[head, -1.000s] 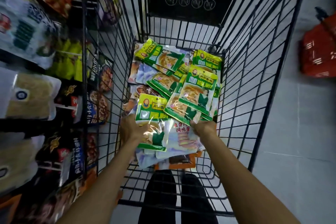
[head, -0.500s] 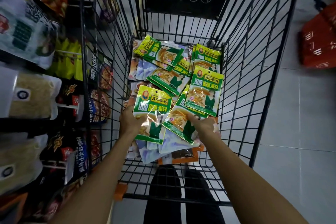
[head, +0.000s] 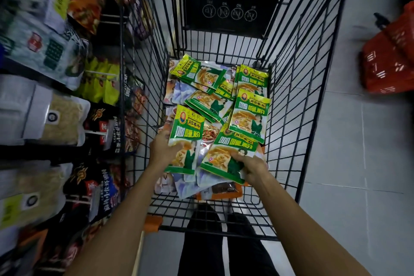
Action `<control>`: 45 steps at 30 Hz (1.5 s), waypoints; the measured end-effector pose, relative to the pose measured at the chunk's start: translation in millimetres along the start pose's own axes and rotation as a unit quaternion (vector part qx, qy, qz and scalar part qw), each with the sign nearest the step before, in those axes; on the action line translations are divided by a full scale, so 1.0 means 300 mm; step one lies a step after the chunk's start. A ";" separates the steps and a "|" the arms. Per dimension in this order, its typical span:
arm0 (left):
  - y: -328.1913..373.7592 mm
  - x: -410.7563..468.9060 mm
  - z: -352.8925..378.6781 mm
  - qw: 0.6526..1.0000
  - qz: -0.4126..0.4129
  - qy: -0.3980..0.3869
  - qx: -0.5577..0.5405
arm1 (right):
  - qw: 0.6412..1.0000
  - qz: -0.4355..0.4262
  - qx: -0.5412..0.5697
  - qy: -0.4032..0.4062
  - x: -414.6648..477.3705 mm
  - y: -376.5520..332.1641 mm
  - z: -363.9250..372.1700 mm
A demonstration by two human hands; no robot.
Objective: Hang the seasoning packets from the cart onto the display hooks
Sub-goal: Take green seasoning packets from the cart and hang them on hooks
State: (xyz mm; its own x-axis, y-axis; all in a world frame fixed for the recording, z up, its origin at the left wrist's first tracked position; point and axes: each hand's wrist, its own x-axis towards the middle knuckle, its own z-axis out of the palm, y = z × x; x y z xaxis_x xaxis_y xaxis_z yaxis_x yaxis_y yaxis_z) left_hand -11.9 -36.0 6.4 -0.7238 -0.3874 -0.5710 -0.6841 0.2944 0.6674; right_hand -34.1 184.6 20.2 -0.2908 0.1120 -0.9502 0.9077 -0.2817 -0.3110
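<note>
- The display rack [head: 40, 56] lines the left edge. Bags hang from its hooks [head: 100, 72] close beside the cart, so the carry looks short.
- The left hand [head: 162, 149] grips one green packet [head: 187, 139] by its left edge. The packet is lifted and tilted off the heap, top end pointing away, probably to keep that end free for a hook.
- The other seasoning packets [head: 208, 96] lie loosely overlapped on the floor of the cart [head: 298, 96], green ones over paler ones. None of these has been hung yet.
- The right hand [head: 251, 167] curls its fingers over the lower corner of a second green packet [head: 226, 154], which lies on the heap. I judge it is gathering a pair.
- A red basket [head: 389, 56] sits on the floor, well apart from the cart.
</note>
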 end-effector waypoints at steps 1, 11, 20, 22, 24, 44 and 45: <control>0.015 -0.020 -0.016 1.000 0.015 0.009 -0.013 | 1.000 -0.017 -0.001 -0.003 -0.019 -0.002 -0.001; 0.211 -0.272 -0.254 0.982 0.101 0.115 -0.113 | 0.983 -0.128 -0.083 -0.102 -0.309 -0.149 0.035; 0.463 -0.769 -0.593 0.913 0.168 0.318 -0.195 | 0.884 -0.302 -0.209 -0.290 -0.808 -0.327 0.145; 0.510 -0.912 -0.676 0.887 0.188 0.374 -0.197 | 0.843 -0.343 -0.226 -0.348 -0.940 -0.343 0.185; 0.545 -1.079 -0.767 0.851 0.195 0.435 -0.219 | 0.796 -0.381 -0.250 -0.398 -1.094 -0.341 0.231; 0.400 -2.405 -1.210 0.562 0.211 0.771 -0.210 | 0.383 -0.437 -0.330 -0.744 -2.265 0.229 0.527; 0.379 -2.441 -1.224 0.553 0.208 0.780 -0.207 | 0.375 -0.430 -0.334 -0.750 -2.298 0.271 0.538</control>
State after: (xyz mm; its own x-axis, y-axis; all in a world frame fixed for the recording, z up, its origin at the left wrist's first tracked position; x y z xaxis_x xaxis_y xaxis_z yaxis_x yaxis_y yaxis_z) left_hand 473.5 -39.6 676.2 0.3695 -0.7388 0.5636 -0.1745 0.5406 0.8230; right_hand 191.4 -69.3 646.8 0.0483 -0.9160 0.3983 0.0101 -0.3983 -0.9172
